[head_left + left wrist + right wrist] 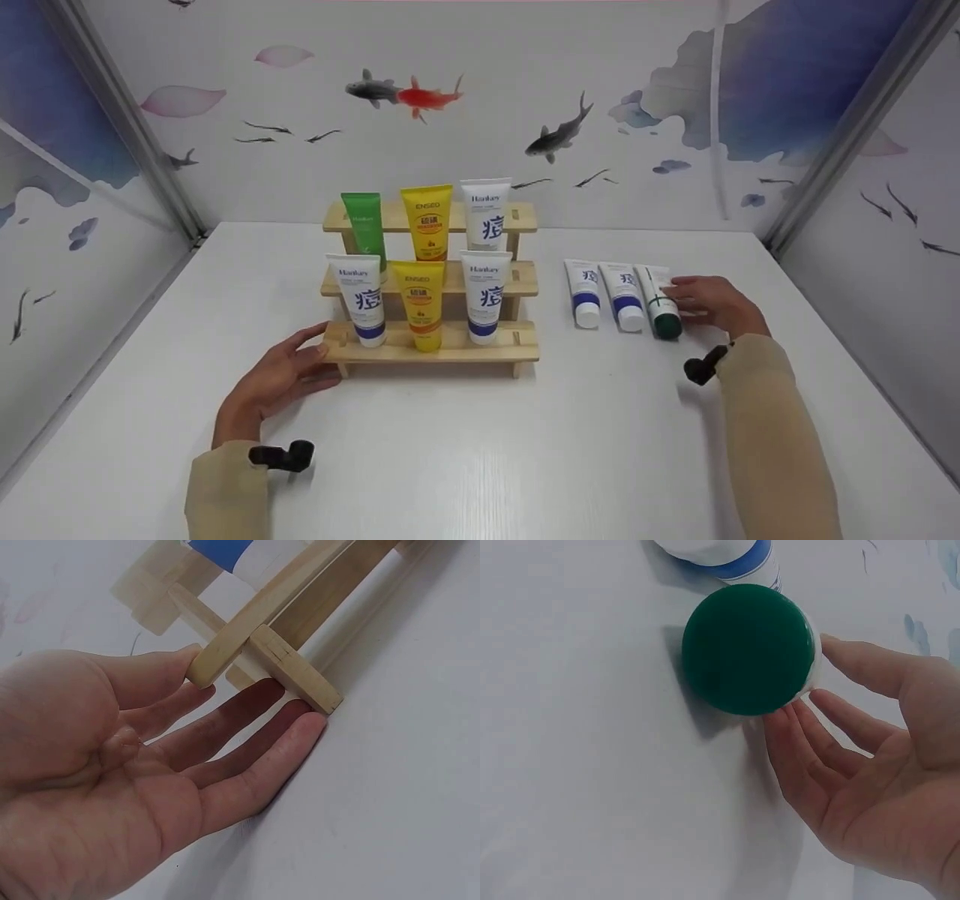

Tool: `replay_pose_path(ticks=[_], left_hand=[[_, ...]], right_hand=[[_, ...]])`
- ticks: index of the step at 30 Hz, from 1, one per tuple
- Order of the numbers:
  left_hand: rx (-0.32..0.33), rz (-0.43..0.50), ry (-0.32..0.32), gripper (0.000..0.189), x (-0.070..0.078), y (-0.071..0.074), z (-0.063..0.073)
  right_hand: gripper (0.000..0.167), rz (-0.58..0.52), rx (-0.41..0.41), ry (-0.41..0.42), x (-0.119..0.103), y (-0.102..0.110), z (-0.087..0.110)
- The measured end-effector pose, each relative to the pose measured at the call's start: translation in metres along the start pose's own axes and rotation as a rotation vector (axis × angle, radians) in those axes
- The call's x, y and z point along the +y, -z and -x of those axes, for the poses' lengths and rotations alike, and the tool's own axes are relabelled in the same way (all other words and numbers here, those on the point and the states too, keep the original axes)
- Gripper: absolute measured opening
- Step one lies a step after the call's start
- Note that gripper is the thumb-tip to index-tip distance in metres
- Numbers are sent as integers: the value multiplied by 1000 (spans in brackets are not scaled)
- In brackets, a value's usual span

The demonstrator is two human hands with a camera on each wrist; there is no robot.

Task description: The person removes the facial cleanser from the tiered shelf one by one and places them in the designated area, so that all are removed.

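Observation:
My left hand [281, 377] holds the left end of a three-tier wooden display rack [517, 343]; in the left wrist view its thumb meets the shelf end [214, 660] and the fingers reach under and beside the foot [300, 675]. On the right, my right hand [716, 300] has thumb and fingers on the side of a white squeeze tube with a dark green cap [660, 304]. That tube lies on the table, its green cap [746, 649] toward the right wrist camera. Two white-and-blue tubes [583, 292] [621, 296] lie beside it.
On the rack's lowest step stand a white-and-blue tube [358, 300], a yellow tube [421, 304] and another white-and-blue tube [485, 296]. Behind them are a green tube [366, 225], a yellow tube [427, 217] and a white tube [486, 214]. Fish-patterned panels [495, 112] enclose the table.

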State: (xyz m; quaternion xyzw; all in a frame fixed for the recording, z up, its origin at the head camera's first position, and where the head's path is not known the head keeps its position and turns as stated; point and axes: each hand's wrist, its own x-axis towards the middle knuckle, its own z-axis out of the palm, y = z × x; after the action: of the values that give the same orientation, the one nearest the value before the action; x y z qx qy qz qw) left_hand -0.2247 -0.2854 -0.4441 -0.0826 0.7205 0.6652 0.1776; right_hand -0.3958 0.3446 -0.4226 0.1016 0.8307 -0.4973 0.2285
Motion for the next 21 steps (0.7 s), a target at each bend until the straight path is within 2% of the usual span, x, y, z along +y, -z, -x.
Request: replay_pose_path(ticks=[8, 10, 13, 17, 21], left_hand=[[-12, -2, -4, 61, -2, 0, -1], [-6, -2, -4, 60, -1, 0, -1], [-14, -8, -6, 60, 0, 0, 0], [-14, -13, -3, 59, 1, 0, 1], [-15, -18, -7, 61, 0, -1, 1]], right_hand=[[77, 30, 29, 0, -2, -2, 2], [78, 30, 65, -5, -7, -2, 4], [75, -48, 155, 5, -17, -3, 6], [71, -196, 245, 102, -36, -6, 11], [70, -300, 228, 260, -62, -16, 23]])
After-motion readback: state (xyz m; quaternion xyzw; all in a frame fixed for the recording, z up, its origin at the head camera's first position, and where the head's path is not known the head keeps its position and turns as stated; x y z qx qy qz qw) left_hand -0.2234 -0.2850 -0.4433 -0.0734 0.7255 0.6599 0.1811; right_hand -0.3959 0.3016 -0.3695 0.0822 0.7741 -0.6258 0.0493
